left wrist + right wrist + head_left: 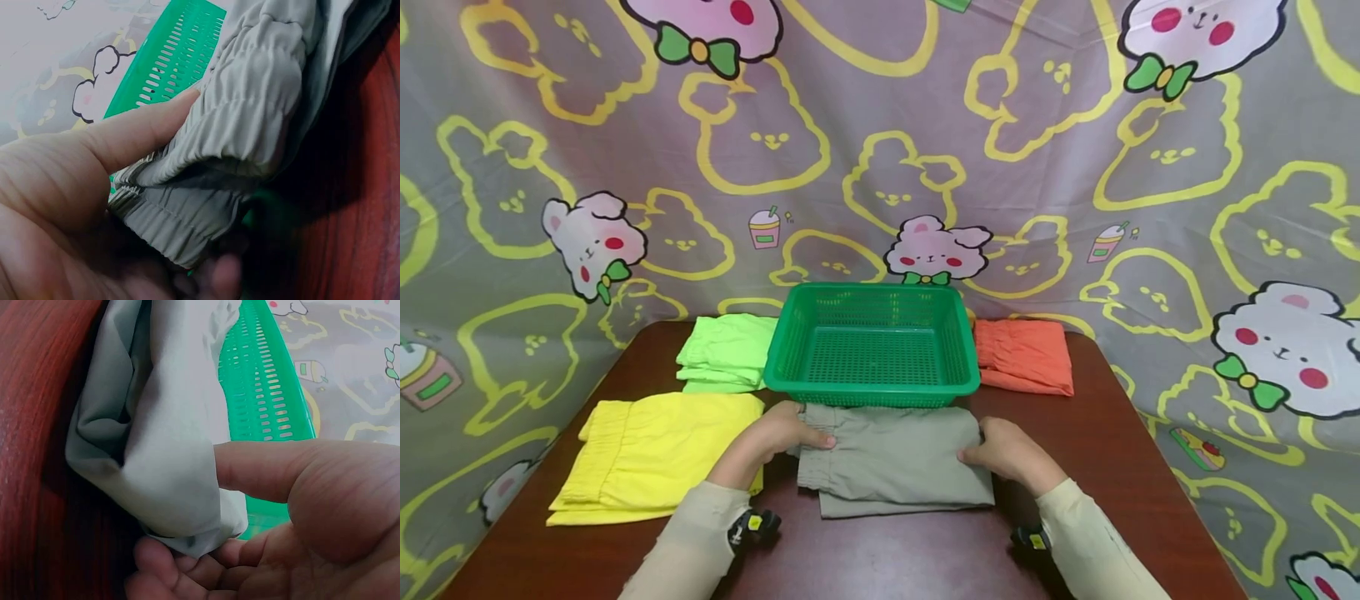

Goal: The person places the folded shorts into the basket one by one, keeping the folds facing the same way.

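Folded grey elastic-waist shorts [898, 458] lie in front of the green basket, held at both ends. My left hand [781, 432] grips the gathered waistband [250, 100], thumb on top and fingers underneath. At the opposite end, my right hand [1009, 452] pinches the folded edge [181, 456]; its thumb presses the upper face and its curled fingers go under the cloth. The far edge of the shorts overlaps the basket's front wall in the head view. In both wrist views the layers of cloth stand slightly apart at the ends.
Behind the shorts stands the green plastic basket [872, 390], with nothing in it. Yellow folded clothing [677, 450] lies at left, lime-green folded clothing [726, 350] behind it, and orange folded clothing [1026, 354] right of the basket. A patterned curtain [850, 108] hangs behind the brown table [880, 558].
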### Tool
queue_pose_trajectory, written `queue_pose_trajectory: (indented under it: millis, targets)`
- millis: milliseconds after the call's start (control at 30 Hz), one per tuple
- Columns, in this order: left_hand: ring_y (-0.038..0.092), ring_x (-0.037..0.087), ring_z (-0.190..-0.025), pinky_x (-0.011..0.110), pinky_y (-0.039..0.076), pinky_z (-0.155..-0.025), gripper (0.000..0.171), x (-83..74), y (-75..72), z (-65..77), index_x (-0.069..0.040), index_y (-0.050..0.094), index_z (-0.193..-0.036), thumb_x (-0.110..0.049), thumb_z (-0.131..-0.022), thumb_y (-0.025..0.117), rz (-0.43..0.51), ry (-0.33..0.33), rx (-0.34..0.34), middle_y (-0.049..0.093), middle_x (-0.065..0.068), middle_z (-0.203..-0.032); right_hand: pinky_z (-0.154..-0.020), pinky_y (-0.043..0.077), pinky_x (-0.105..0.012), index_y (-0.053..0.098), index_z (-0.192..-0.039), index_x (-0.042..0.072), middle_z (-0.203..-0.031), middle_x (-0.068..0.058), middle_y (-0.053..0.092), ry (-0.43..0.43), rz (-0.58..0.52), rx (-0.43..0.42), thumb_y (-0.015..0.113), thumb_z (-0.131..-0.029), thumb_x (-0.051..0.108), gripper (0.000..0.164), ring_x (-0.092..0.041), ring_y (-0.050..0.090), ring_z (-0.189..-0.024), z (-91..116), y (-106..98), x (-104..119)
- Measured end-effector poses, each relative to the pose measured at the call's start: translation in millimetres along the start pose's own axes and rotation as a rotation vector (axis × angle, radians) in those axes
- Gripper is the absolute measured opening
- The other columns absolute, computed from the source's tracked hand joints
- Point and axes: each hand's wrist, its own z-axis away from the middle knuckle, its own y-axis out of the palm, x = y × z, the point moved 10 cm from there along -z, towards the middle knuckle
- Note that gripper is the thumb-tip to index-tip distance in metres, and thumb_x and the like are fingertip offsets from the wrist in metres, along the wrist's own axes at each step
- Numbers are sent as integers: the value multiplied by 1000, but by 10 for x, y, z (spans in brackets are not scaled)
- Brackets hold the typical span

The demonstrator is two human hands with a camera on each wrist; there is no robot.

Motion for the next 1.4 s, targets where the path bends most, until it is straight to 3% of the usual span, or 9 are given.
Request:
queue_pose_trajectory:
  millis: [200,333,467,800,1100,1400]
  targets:
    - [66,22,-103,45,55,-93,66,-75,33,23,-4,59,-136,-17,-79,89,92,29,60,69,10,-119,-55,51,-38,62,-117,-7,-90,-9,61,-15,-68,13,83,-85,30,53,-24,59,-65,16,-31,13]
    - [71,25,-92,45,60,-80,61,-40,92,9,1,56,-134,-13,-83,85,205,-7,125,70,14,-114,-59,57,-40,61,-120,-7,-97,-10,65,-6,-125,27,84,-84,29,56,-22,65,-75,5,-17,-17]
    - [73,26,-89,44,61,-77,53,-7,125,15,3,57,-129,-13,-85,83,261,-48,162,71,13,-108,-63,61,-43,58,-129,-10,-106,-11,66,8,-194,42,85,-84,26,64,-22,67,-86,-11,16,-57]
    - [71,25,-96,47,59,-84,48,38,179,-16,2,62,-126,-12,-85,82,349,-45,222,73,9,-109,-62,61,-47,56,-122,-8,-105,-15,64,-1,-373,99,82,-86,19,52,-24,68,-87,22,51,-33]
    - [70,23,-99,45,59,-87,47,54,188,-32,1,62,-126,-13,-86,81,373,-44,236,73,7,-110,-58,61,-48,56,-122,-7,-106,-16,64,2,-387,124,81,-88,18,49,-25,68,-87,8,49,-33]
    - [71,24,-99,43,60,-86,55,-41,201,1,3,57,-133,-9,-85,81,379,2,263,71,9,-115,-59,61,-47,55,-122,-7,-106,-17,63,4,-413,148,80,-88,18,49,-25,67,-87,20,73,-43]
